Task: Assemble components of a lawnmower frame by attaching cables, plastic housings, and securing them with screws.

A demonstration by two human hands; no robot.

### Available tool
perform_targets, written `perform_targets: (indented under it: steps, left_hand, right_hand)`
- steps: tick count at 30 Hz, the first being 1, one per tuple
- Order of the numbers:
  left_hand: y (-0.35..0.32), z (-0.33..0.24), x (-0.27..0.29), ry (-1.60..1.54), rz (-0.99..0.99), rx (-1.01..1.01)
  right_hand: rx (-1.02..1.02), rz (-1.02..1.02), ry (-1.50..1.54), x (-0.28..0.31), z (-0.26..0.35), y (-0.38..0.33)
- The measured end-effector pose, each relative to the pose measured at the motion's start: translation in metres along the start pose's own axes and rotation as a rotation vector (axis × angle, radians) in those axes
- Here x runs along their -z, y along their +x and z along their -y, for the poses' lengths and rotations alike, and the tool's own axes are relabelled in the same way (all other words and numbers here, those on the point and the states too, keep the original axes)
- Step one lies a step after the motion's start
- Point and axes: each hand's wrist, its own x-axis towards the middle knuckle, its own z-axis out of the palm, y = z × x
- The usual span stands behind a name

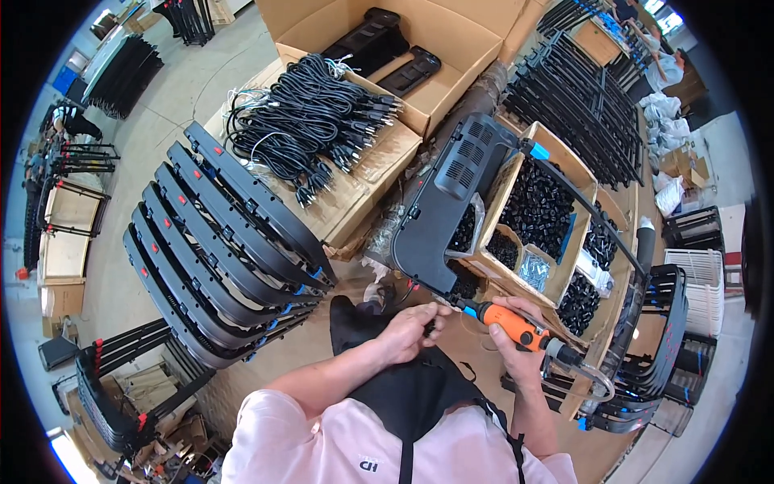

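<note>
My right hand [518, 337] is wrapped round an orange power screwdriver [498, 316] with a black rear end and a hose. The driver's tip points left, at the lower end of a black plastic frame part [427, 234] with a vented box on it. My left hand [409, 333] is closed, its thumb and forefinger pinched close to the driver's tip. Something small and dark shows beneath its fingers, too small to name. The frame part lies against a wooden parts box [479, 260], and a long black tube runs from its upper end across the box.
Black plastic fittings [536, 206] and silver screws [534, 270] fill the box's compartments. Several curved black frames [234, 250] stand in a row at left. Bundled black cables [314, 121] lie ahead beside an open carton [451, 36]. Black tubes [564, 105] are stacked at far right.
</note>
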Motion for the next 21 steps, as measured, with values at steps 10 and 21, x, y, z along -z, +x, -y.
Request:
perform_targets:
  steps: [10,21]
  left_hand:
    - [0.030,-0.082,-0.018,1.424,-0.234,-0.723]
    - [0.056,-0.084,-0.006,2.051,-0.214,-0.693]
  right_hand:
    - [-0.002,-0.016,-0.060,-0.009,-0.007,0.004]
    - [-0.009,0.044,-0.156,-0.021,-0.007,0.015]
